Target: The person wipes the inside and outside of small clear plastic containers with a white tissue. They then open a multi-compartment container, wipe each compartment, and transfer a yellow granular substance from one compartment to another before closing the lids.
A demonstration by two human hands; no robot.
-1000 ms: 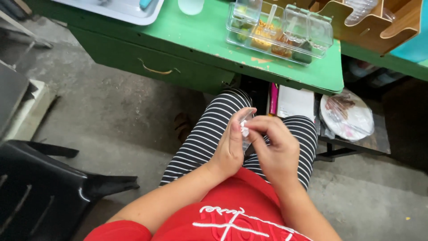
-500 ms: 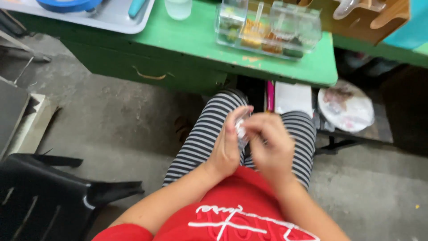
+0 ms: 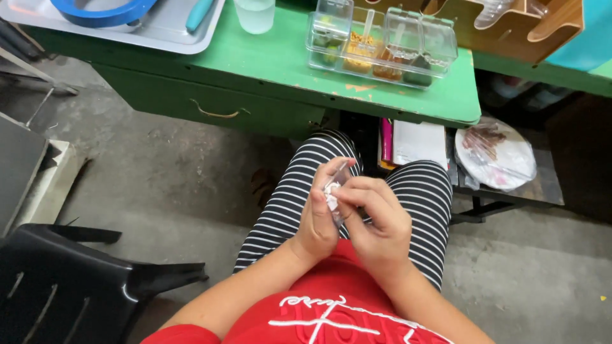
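While I sit, both hands pinch a small clear packet (image 3: 333,191) over my lap.

My left hand (image 3: 320,213) is curled, thumb and fingers closed on the packet's left edge; my right hand (image 3: 377,220) grips its right side, fingers bent tight. Something white inside, too small to tell what. Packet sits above my striped trousers (image 3: 287,204), well below the green worktop (image 3: 268,54) carrying a clear compartment box (image 3: 382,41), a cup (image 3: 255,14), a metal tray (image 3: 159,32). Black chair (image 3: 70,286) at my left.
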